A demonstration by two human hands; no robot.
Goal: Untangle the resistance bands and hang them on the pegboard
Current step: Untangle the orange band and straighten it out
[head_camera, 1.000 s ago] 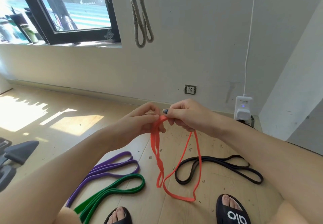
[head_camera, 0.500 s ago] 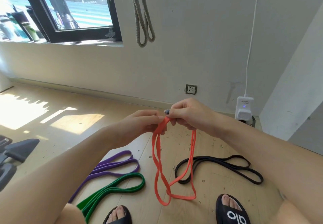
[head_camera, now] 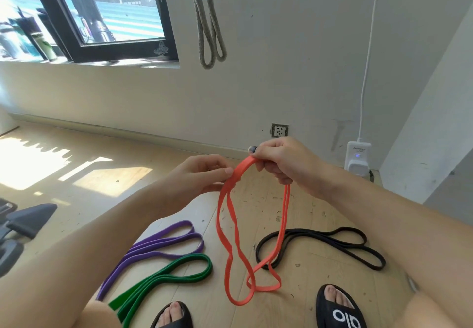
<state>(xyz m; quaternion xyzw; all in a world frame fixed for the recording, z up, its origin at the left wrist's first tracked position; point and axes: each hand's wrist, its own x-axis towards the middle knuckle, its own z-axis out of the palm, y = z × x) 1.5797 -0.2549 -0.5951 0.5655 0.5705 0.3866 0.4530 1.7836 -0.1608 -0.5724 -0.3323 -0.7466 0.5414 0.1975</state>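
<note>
Fingers of the left hand [head_camera: 202, 176] and right hand [head_camera: 279, 163] pinch the orange band's [head_camera: 282, 225] top arc. Floor, left to right: purple band [head_camera: 163, 240], green band [head_camera: 163, 276], black band [head_camera: 332, 240]. Orange loops hang twisted, crossing near the bottom, above the floor.

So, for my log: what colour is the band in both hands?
Orange band, head view.

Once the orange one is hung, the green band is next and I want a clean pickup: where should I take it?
Take the flat green rubber band at its rounded far loop, reaching from above; that end lies open on the wooden floor, clear of the purple band.
</note>
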